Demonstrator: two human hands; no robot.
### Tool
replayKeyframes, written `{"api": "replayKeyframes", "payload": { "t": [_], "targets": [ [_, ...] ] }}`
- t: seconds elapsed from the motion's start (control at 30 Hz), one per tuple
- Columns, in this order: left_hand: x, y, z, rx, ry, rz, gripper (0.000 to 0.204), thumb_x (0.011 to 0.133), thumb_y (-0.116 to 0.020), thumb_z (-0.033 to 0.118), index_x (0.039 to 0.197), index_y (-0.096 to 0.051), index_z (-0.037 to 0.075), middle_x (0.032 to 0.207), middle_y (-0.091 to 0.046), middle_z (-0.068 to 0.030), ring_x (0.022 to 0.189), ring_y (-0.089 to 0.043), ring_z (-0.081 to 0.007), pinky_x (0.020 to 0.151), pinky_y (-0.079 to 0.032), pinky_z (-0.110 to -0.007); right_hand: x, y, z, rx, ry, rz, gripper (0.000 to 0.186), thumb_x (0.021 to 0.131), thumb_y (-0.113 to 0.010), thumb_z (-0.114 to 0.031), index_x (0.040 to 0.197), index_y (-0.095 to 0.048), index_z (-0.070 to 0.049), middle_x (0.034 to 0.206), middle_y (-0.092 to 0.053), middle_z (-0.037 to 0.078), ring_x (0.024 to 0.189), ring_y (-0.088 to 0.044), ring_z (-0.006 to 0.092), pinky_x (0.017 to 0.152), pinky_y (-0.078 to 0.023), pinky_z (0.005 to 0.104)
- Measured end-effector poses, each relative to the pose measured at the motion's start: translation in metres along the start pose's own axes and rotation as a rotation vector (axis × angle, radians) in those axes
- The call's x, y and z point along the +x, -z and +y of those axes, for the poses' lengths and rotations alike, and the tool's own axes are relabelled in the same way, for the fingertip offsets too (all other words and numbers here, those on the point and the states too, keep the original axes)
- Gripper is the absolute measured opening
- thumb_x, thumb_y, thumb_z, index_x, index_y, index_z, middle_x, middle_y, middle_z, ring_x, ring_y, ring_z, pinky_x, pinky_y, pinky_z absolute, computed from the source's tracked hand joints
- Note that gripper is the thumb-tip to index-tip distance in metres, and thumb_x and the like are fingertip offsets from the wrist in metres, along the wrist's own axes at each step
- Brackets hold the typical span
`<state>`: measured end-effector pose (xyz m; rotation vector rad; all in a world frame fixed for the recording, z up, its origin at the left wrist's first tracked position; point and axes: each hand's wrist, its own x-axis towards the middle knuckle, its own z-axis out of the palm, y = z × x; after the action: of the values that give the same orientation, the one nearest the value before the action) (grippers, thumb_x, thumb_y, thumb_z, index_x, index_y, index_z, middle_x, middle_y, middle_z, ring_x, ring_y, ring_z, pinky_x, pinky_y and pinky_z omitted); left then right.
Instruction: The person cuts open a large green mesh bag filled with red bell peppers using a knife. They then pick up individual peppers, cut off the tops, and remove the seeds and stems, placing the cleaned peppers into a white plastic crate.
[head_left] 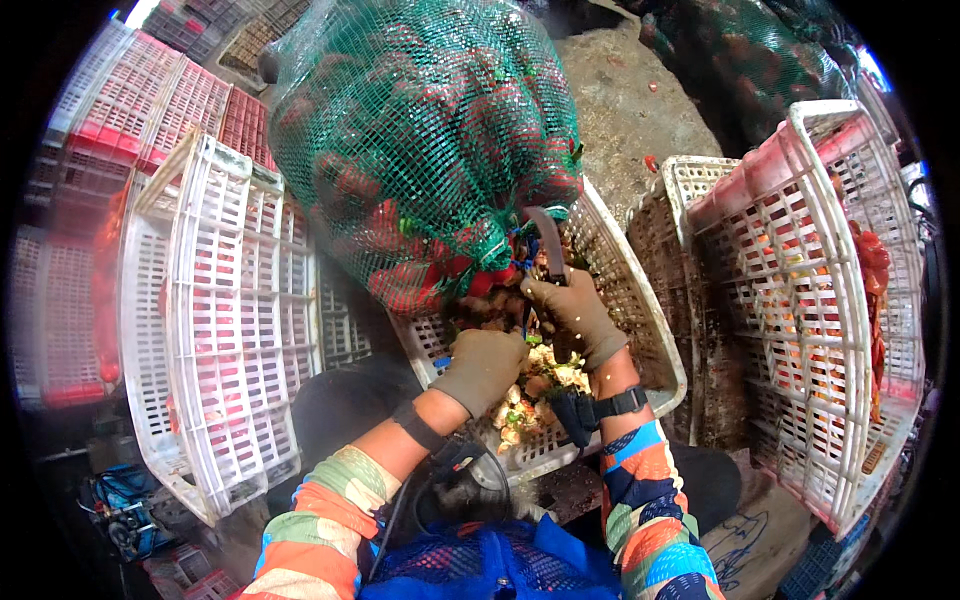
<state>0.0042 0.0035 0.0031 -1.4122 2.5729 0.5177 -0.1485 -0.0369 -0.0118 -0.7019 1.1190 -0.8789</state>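
Observation:
My gloved left hand [482, 365] is closed just below the tied end of a large green mesh sack [410, 140]; what it holds is hidden. My gloved right hand [570, 310], higher and to the right, grips a dark curved tool [545, 235] that rises against the sack's knot. The sack is full of reddish lumps. It leans over a grimy white plastic crate [655, 345], which holds pale, yellowish bits and debris [535, 395] beneath and between my hands.
Slatted white crates stand on the left [225, 330] and right [790, 320], some with reddish items inside. More crates [160, 85] are stacked at the back left. Another dark green mesh sack [730, 70] lies at the back right on the stained floor [635, 110].

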Motion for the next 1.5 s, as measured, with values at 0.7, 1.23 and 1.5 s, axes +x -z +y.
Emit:
{"api": "replayKeyframes", "payload": {
  "t": [0.7, 1.23, 1.5],
  "targets": [
    [-0.009, -0.012, -0.005, -0.173, -0.041, 0.071, 0.019, 0.075, -0.052, 0.023, 0.068, -0.062, 0.008, 0.062, -0.060, -0.0136, 0.060, -0.060, -0.0328, 0.053, -0.046, -0.043, 0.003, -0.029, 0.021, -0.026, 0.116, 0.337, 0.012, 0.078, -0.068, -0.016, 0.077, -0.060, -0.007, 0.064, -0.055, -0.005, 0.050, -0.045, 0.0044, 0.045, -0.036, 0.0216],
    [-0.019, -0.016, -0.005, 0.027, -0.086, 0.094, 0.008, 0.065, -0.057, 0.009, 0.062, -0.065, 0.008, 0.058, -0.061, -0.0105, 0.055, -0.062, -0.0259, 0.044, -0.044, -0.038, -0.113, -0.027, 0.040, 0.281, 0.001, 0.281, 0.026, 0.082, -0.060, -0.026, 0.070, -0.047, -0.008, 0.052, -0.039, 0.000, 0.040, -0.041, 0.0109, 0.037, -0.035, 0.0267],
    [-0.018, 0.005, 0.003, -0.054, -0.115, 0.145, 0.010, 0.067, -0.056, 0.010, 0.063, -0.064, 0.007, 0.059, -0.061, -0.0124, 0.056, -0.063, -0.0279, 0.047, -0.046, -0.040, -0.112, -0.033, 0.023, 0.120, -0.067, 0.415, 0.021, 0.083, -0.059, -0.022, 0.071, -0.051, -0.007, 0.057, -0.047, 0.001, 0.041, -0.042, 0.0119, 0.040, -0.037, 0.0286]
  ]
}}
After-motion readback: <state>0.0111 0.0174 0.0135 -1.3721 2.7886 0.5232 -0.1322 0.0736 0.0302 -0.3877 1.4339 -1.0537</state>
